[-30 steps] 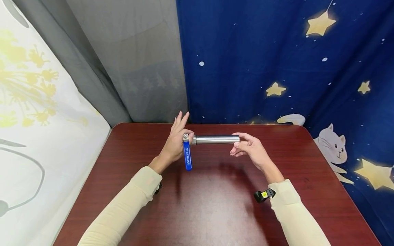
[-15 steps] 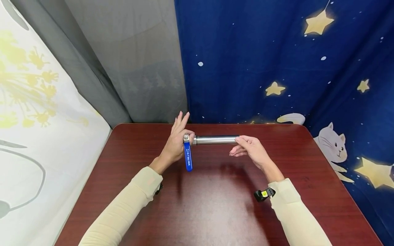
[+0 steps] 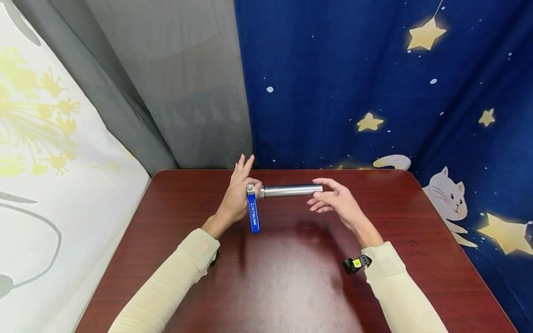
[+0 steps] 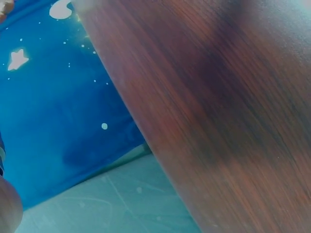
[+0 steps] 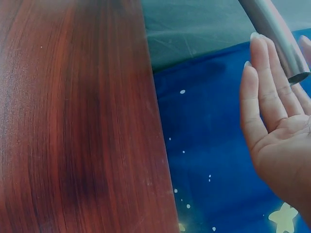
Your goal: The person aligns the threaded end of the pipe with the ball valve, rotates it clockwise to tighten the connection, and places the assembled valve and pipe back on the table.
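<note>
A: What does the person's left hand [image 3: 237,194] have?

B: A ball valve [image 3: 250,188], gripped on the thumb side of the hand, while several fingers stretch up and away. Its blue lever handle [image 3: 253,212] points down toward the person, with "BALL VALVE" lettered along it.

A: And where is the metal pipe [image 3: 291,190]?

B: Up in the air above the reddish-brown table [image 3: 266,286], lying crosswise between the two hands. One end meets the valve; how far it goes in, I can't see. The other end is at the right hand [image 3: 339,203].

A: Is that hand holding it?

B: Hard to say. The thumb and index finger lie on either side of the free end — a narrow span, about the pipe's thickness — but I can't tell whether they press on it. The right wrist view shows the other fingers nearly straight beside the pipe, whose end is hollow.

A: What's around them?

B: A blue curtain [image 3: 304,92] printed with stars and a cat, a grey curtain [image 3: 187,83] beside it, and a white cloth [image 3: 83,194] with yellow plant shapes at the left. Both arms wear pale sleeves [image 3: 399,286], and a black wrist device [image 3: 354,265] shows at the right cuff.
</note>
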